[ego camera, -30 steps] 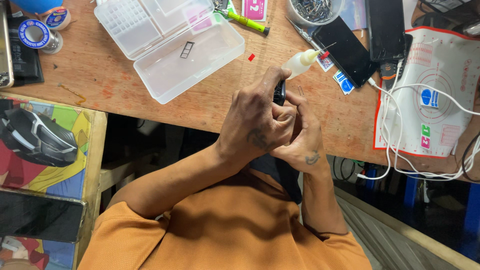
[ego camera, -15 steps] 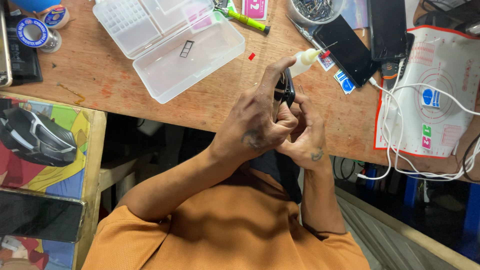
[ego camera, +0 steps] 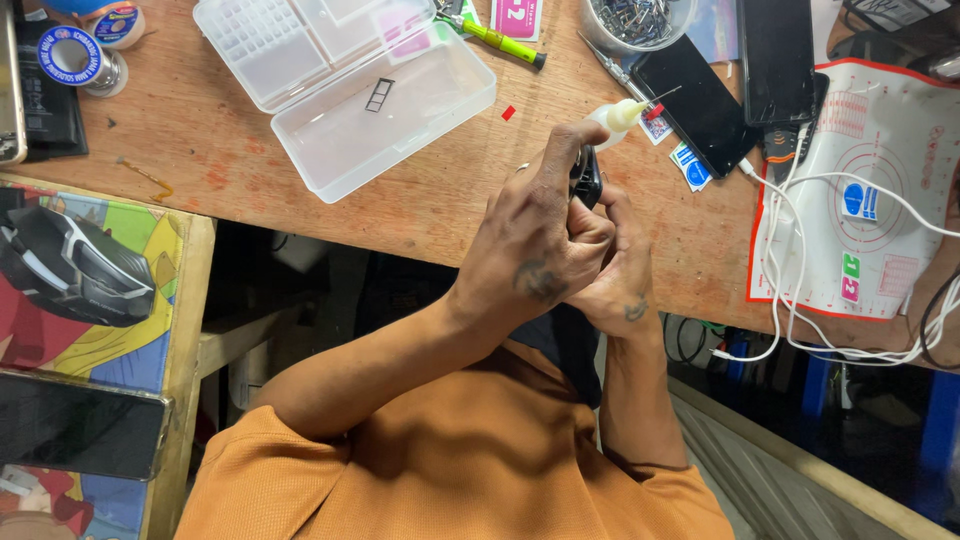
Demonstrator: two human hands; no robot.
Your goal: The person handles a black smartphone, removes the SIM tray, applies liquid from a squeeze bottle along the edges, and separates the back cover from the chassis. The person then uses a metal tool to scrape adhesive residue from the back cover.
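My two hands are clasped together over the front edge of the wooden table (ego camera: 250, 170). My left hand (ego camera: 530, 255) lies on top, its forefinger stretched over a small black device (ego camera: 586, 178). My right hand (ego camera: 622, 285) grips the same device from below and from the right. Most of the device is hidden between the fingers. Just beyond my fingertips lies a small white squeeze bottle (ego camera: 612, 118) with a thin needle tip; I cannot tell whether a finger touches it. Something dark (ego camera: 572, 345) hangs below my hands against my orange shirt.
An open clear plastic box (ego camera: 390, 120) holds a small black frame. Two dark phones (ego camera: 700, 100) lie at the back right, beside a white mat (ego camera: 880, 180) with white cables (ego camera: 800, 340). A solder spool (ego camera: 72, 55), a green-handled tool (ego camera: 495, 40) and a bowl of small metal parts (ego camera: 635, 20) stand around.
My left forefinger has straightened and reached up over the top of the black device, which now shows more. Both hands stay in about the same place.
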